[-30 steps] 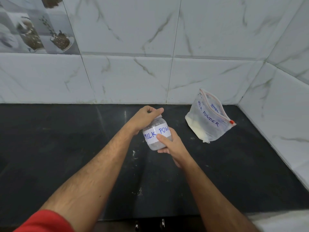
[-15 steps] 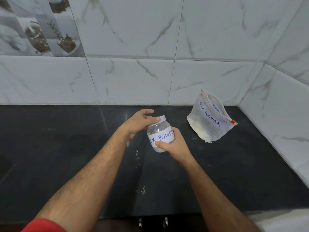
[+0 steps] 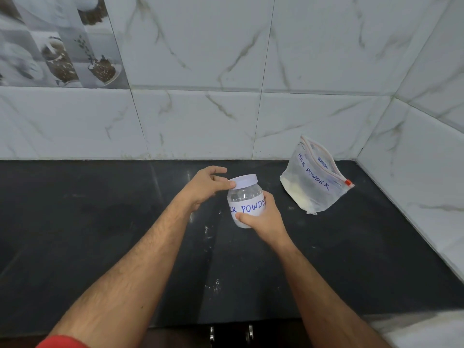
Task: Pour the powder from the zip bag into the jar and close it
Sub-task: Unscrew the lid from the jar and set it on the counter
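Observation:
A clear plastic jar (image 3: 244, 197) with a "MILK POWDER" label and a white lid (image 3: 244, 181) is held above the black counter (image 3: 100, 222). My right hand (image 3: 263, 218) grips the jar's lower body from the right, thumb across the front. My left hand (image 3: 204, 188) sits at the lid's left side, thumb tip touching the lid rim, fingers loosely curled beside it. A clear zip bag (image 3: 315, 182) marked "MILK POWDER", with white powder in its bottom and an orange slider, stands at the back right near the wall corner.
White marble-pattern tiled walls (image 3: 276, 71) close the counter at the back and right. Specks of spilled powder (image 3: 216, 285) dot the counter in front of me. Two metal cabinet handles (image 3: 231, 332) show below the front edge.
My left hand came off the top of the lid and slid to its left side, uncovering the white lid. The jar stayed in my right hand. The view shifted slightly.

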The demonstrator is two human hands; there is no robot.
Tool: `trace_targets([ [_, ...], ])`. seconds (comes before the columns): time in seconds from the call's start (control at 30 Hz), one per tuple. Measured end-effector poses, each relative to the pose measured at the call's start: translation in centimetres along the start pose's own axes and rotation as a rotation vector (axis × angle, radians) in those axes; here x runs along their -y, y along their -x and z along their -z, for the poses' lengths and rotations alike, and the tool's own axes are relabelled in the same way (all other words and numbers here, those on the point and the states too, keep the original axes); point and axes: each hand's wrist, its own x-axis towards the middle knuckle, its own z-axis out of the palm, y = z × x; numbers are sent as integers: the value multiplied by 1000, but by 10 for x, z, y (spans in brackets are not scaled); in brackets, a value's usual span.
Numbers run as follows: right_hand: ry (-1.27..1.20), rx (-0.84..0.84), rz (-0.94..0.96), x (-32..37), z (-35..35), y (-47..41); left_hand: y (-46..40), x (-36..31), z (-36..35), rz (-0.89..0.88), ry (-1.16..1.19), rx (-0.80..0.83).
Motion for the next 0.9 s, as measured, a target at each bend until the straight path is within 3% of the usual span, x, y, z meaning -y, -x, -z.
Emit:
trace_targets([
  [0.3, 77, 26, 51, 7, -10, 10, 1, -10, -17, -49, -14, 105],
  [0.73, 55, -30, 24, 2, 2, 7, 2, -6, -9, -67, -118, -35],
  [0.9, 78, -8, 46, -2, -3, 9, 0, -10, -19, -130, -126, 103],
])
